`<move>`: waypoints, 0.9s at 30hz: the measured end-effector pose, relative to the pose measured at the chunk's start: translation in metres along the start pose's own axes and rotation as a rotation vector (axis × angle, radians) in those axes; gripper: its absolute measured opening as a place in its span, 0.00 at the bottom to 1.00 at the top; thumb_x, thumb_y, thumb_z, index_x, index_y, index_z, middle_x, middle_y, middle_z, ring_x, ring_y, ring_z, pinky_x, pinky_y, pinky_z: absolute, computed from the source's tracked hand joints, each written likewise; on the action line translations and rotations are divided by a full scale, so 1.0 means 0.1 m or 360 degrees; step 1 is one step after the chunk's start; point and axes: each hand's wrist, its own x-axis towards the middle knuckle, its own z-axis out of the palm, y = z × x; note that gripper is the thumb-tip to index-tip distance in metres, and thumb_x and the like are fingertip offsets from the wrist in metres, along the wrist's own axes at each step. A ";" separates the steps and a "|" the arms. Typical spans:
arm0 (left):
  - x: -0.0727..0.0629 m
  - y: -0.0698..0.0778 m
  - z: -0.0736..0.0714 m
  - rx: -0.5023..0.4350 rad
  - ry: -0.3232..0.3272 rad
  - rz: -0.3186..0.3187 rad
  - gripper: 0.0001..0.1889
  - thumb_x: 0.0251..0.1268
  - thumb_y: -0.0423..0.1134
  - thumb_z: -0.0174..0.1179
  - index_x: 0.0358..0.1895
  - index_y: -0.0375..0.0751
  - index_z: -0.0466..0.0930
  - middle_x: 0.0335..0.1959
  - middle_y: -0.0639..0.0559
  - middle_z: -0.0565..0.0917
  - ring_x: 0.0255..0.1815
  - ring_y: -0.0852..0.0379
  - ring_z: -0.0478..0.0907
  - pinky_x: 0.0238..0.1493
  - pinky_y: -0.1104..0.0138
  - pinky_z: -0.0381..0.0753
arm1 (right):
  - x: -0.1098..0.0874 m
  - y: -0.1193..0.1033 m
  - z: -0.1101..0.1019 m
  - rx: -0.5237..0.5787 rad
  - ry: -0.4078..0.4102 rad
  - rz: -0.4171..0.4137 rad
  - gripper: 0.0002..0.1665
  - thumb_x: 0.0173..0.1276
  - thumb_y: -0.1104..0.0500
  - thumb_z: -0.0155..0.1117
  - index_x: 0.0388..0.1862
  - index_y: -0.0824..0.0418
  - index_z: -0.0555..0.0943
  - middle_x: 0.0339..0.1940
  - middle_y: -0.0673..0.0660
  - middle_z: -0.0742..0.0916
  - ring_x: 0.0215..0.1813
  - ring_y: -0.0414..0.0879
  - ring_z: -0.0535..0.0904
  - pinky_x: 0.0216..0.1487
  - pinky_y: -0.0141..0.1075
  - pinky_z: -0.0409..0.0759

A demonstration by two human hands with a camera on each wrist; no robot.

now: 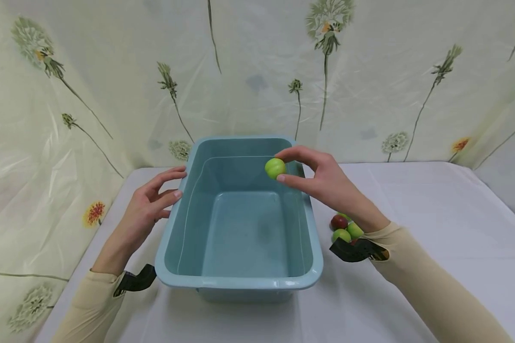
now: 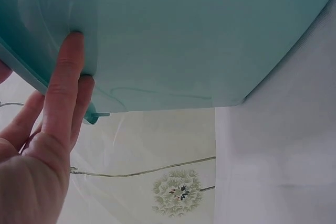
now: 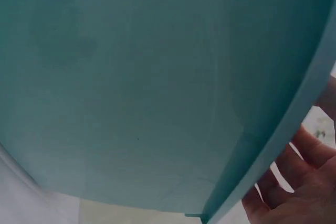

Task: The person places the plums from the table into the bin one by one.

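Note:
A light-blue plastic basin (image 1: 245, 283) stands upright on the table, with nothing inside it in the head view. Above its right inner side, my right hand (image 1: 322, 178) pinches a small green apple (image 1: 275, 168) between thumb and fingertips. My left hand (image 1: 148, 202) touches the basin's left rim. In the left wrist view its long fingers (image 2: 65, 85) lie nearly straight against the basin's outer wall (image 2: 173, 40), below the rim. The right wrist view shows part of the right hand (image 3: 299, 182) beyond the rim; the apple is out of sight there.
Several red and green apples (image 1: 339, 222) lie together on the white-covered table (image 1: 429, 209), right of the basin and partly behind the right wrist. Behind the table hangs a pale sheet (image 1: 249, 105) printed with dandelions. Each wrist carries a black strap (image 1: 351, 251).

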 end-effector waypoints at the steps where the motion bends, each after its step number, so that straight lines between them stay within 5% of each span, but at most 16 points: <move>1: 0.00 0.00 0.00 -0.0001 -0.0001 -0.0001 0.21 0.74 0.36 0.55 0.67 0.41 0.70 0.72 0.52 0.64 0.55 0.51 0.80 0.40 0.56 0.86 | 0.01 0.00 0.02 -0.0021 -0.0008 0.0005 0.21 0.66 0.54 0.70 0.58 0.51 0.80 0.53 0.47 0.83 0.63 0.41 0.71 0.68 0.49 0.64; 13: 0.00 -0.01 0.00 0.0006 0.0003 -0.0005 0.21 0.74 0.37 0.55 0.67 0.41 0.70 0.72 0.52 0.64 0.54 0.52 0.80 0.40 0.56 0.86 | 0.06 0.03 0.15 -0.0130 -0.0104 0.0069 0.23 0.65 0.48 0.70 0.59 0.47 0.79 0.57 0.45 0.81 0.64 0.41 0.70 0.60 0.51 0.72; 27: 0.00 -0.01 0.01 0.0017 0.0016 -0.0004 0.21 0.74 0.37 0.55 0.67 0.41 0.71 0.72 0.52 0.65 0.54 0.52 0.81 0.39 0.56 0.86 | 0.06 0.04 0.18 -0.0206 -0.0163 0.0060 0.24 0.65 0.48 0.70 0.59 0.48 0.79 0.57 0.46 0.81 0.65 0.42 0.69 0.64 0.52 0.69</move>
